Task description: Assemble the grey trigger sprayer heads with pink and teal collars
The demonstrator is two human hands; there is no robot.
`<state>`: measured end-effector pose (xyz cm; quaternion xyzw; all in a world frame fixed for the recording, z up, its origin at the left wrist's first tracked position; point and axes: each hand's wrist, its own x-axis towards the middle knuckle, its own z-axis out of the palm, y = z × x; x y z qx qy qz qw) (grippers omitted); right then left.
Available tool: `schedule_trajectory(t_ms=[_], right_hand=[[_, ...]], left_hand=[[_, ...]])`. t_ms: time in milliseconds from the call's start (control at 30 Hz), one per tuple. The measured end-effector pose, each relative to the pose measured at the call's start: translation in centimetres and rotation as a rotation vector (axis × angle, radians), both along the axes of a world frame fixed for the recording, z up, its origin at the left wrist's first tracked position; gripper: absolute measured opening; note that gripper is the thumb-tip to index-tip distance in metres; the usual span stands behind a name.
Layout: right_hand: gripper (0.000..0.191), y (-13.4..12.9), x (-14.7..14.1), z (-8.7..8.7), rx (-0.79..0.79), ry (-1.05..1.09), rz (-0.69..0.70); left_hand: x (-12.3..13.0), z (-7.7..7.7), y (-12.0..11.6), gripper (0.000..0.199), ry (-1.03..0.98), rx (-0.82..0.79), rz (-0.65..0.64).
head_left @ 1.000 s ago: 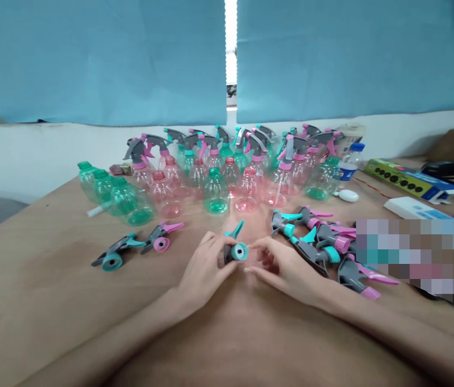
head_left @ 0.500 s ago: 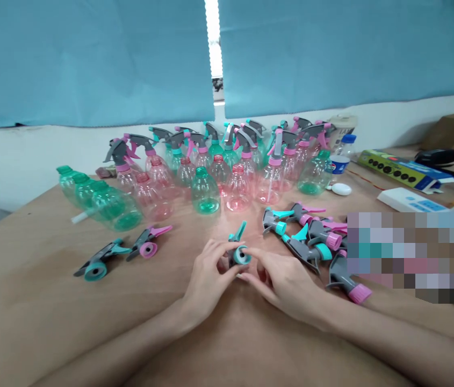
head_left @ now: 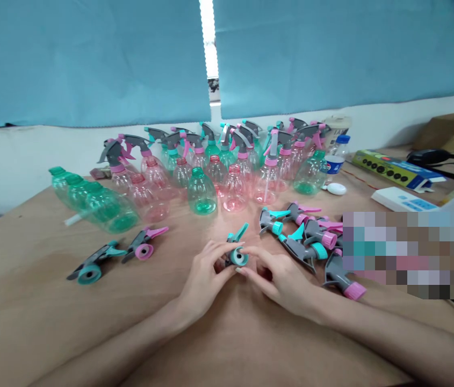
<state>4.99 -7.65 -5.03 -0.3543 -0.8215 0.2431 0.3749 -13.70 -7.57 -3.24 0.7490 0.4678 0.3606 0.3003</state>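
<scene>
A grey and teal trigger spray head (head_left: 239,257) sits between my hands, its collar opening turned toward me and its teal trigger pointing up. My left hand (head_left: 202,277) is closed round its left side. With thumb and forefinger, my right hand (head_left: 287,279) grips the collar from the right. On the left lie a teal-collared spray head (head_left: 89,274) and a pink-collared spray head (head_left: 144,251). Several more spray heads (head_left: 297,250) in teal and pink lie in a heap right of my hands. Farther back stand an open green bottle (head_left: 202,196) and an open pink bottle (head_left: 234,191).
Behind, many spray bottles (head_left: 267,180) stand with heads fitted. Green bottles (head_left: 106,207) lean in a row at left. On the right are a drink bottle (head_left: 335,161), a white oval object (head_left: 336,188), a power strip box (head_left: 396,171) and a white device (head_left: 404,199).
The view has shifted slightly, so everything sits a little farther left. Both hands stay on the spray head, with the right fingertips moved slightly about the collar.
</scene>
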Motion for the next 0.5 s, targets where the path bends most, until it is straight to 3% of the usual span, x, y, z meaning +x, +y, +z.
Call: schedule_trajectory(t_ms=[500], right_hand=[[0.026, 0.33, 0.14, 0.06, -0.105, 0.063, 0.039]], left_hand=[[-0.14, -0.31, 0.17, 0.028, -0.002, -0.073, -0.016]])
